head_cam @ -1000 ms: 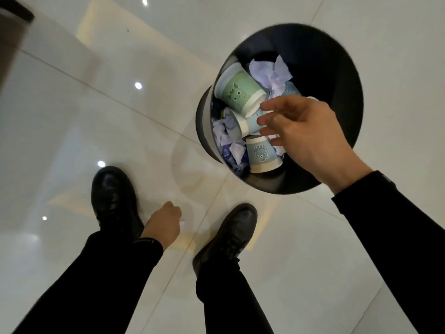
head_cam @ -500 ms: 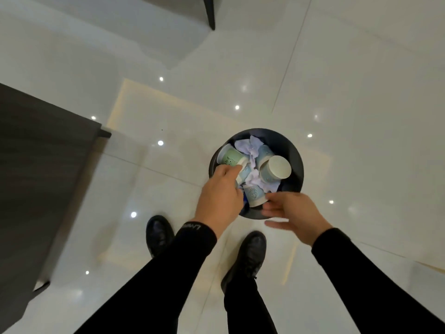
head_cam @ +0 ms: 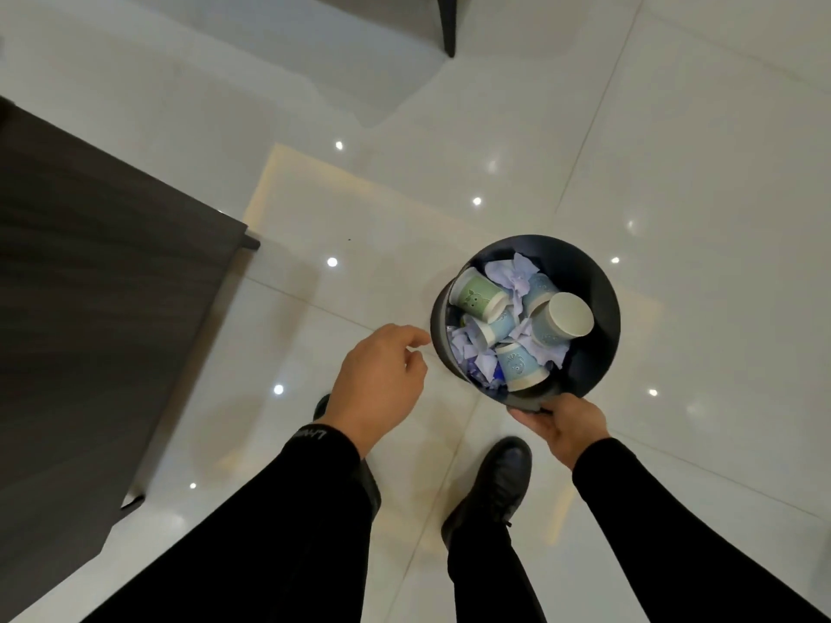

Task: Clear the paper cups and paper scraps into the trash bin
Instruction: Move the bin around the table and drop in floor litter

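Observation:
A round black trash bin [head_cam: 600, 308] stands on the glossy white floor in front of my feet. Inside lie a green paper cup [head_cam: 477, 299], several pale blue paper cups [head_cam: 555, 326] and crumpled white and lilac paper scraps [head_cam: 510, 274]. My right hand [head_cam: 562, 422] grips the bin's near rim from below. My left hand [head_cam: 377, 382] hovers just left of the bin with loosely spread fingers, index fingertip near the bin's wall, holding nothing.
A dark wooden table [head_cam: 90, 308] fills the left side, its corner close to my left arm. A dark furniture leg [head_cam: 447, 24] stands at the top. My black shoes [head_cam: 492, 483] are on the tiled floor below the bin.
My left hand has come out of the bin and moved to its left side. My right hand has closed on the bin's near rim. The view has drawn back.

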A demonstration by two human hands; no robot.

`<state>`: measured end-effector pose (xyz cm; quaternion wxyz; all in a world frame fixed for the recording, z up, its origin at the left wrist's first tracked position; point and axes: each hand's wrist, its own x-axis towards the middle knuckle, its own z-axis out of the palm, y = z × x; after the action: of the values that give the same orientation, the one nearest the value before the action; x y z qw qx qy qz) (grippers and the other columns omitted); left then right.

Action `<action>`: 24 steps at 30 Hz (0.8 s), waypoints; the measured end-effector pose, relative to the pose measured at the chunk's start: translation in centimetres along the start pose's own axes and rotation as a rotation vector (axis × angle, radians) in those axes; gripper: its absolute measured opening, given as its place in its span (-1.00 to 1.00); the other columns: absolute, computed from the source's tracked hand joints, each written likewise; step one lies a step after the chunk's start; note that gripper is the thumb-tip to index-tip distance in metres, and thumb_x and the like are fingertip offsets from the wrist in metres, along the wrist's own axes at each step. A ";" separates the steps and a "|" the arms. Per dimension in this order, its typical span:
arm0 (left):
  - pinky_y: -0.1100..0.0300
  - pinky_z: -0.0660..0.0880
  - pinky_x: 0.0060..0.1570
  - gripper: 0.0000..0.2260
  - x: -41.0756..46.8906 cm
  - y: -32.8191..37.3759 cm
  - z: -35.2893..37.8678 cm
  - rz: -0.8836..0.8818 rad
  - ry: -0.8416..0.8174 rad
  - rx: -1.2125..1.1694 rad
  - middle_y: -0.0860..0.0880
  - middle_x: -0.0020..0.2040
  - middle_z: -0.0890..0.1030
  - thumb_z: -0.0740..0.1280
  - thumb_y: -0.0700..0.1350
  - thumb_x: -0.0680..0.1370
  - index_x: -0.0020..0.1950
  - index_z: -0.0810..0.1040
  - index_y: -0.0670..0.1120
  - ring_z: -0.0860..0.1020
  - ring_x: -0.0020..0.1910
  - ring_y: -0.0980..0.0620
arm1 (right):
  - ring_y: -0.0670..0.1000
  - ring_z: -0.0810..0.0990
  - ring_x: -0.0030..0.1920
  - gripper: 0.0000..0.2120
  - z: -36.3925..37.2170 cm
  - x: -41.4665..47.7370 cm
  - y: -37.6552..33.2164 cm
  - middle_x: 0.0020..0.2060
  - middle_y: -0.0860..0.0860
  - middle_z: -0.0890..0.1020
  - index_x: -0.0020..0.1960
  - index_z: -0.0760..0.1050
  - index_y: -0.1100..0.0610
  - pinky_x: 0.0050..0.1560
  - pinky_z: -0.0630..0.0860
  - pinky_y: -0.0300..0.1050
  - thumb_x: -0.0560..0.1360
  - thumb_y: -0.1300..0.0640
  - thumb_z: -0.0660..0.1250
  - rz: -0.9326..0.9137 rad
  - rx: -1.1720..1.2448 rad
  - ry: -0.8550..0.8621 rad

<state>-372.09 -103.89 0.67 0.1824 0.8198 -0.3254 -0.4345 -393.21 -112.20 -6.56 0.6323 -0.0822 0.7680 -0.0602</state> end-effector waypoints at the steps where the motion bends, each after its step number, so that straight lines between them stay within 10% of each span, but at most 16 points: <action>1: 0.27 0.39 0.04 -0.75 0.1 0.3 -0.7 0.001 0.003 -0.004 0.03 0.12 0.58 0.19 -0.18 0.54 0.17 0.53 0.00 0.48 -0.07 0.12 | 0.15 0.53 -0.23 -0.64 0.3 -0.7 -0.6 0.04 0.27 0.42 0.30 0.29 0.34 -0.39 0.64 -0.10 0.51 0.45 0.10 -0.018 0.003 0.006; 8: 0.24 0.43 0.02 -0.76 -0.7 4.9 -10.7 -0.006 0.105 -0.104 0.01 0.07 0.60 0.24 -0.16 0.51 0.14 0.55 0.02 0.54 -0.06 0.06 | 0.25 0.57 -0.34 -0.86 4.2 -11.5 -5.3 -0.26 0.30 0.53 -0.12 0.40 0.37 -0.52 0.60 -0.07 0.44 0.50 0.11 -0.132 -0.086 0.003; 24: 0.36 0.39 0.02 -0.76 0.4 10.9 -35.8 0.034 0.362 -0.316 0.05 0.11 0.60 0.18 -0.13 0.53 0.13 0.56 0.01 0.50 -0.03 0.16 | 0.20 0.65 -0.42 -0.93 25.3 -31.7 -19.9 -0.37 0.28 0.61 -0.16 0.44 0.47 -0.30 0.67 0.01 0.42 0.52 0.18 -0.387 -0.422 -0.188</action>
<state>-346.26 -111.46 26.68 0.3709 0.8400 -0.2293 -0.3229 -361.46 -124.95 22.94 0.6465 -0.3621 0.6715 -0.0107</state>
